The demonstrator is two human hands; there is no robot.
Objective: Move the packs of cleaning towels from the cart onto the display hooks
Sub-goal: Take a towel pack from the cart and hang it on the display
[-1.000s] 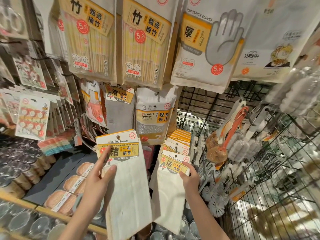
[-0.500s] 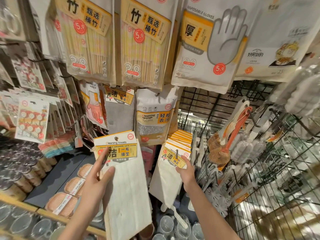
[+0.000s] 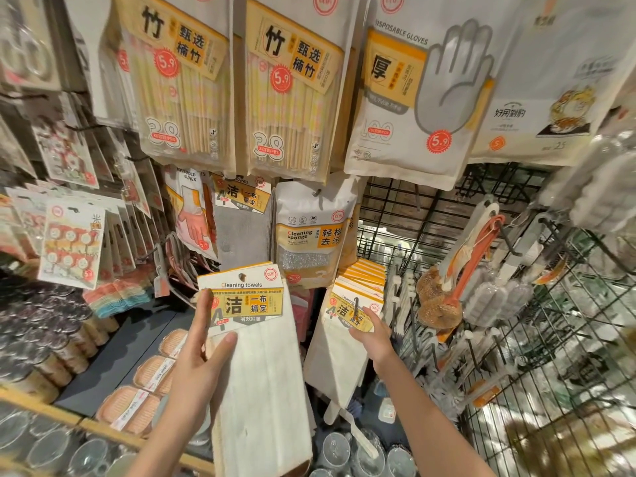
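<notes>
Left hand [image 3: 198, 356] grips a pack of cream-white cleaning towels [image 3: 256, 359] by its left edge, index finger up along the yellow-and-white header card, thumb pressed on the cloth front. Card reads "Cleaning towels", red round logo top right, hang hole near the top centre; long pale ribbed cloth hangs below it, slightly tilted. More card edges show behind the top, so it may be several packs together, cannot tell how many.

Right hand [image 3: 373, 333] touches the front pack of a row of matching cream towel packs [image 3: 344, 342] hanging on a black display hook [image 3: 357, 306]; fingers curl on the lower right of its yellow card, hook tip pokes through the card. Row of yellow card tops stacks back behind it.

Just behind: white cleaning sponge bag [image 3: 311, 232], grey cloth pack [image 3: 241, 232]. Right: black wire grid rack [image 3: 537, 339] with orange-handled brush [image 3: 471, 266]. Above, farther: bamboo chopstick packs [image 3: 182, 80], white disposable gloves bag [image 3: 423, 94]. Low left: tan oval sponges on grey shelf [image 3: 99, 366].
</notes>
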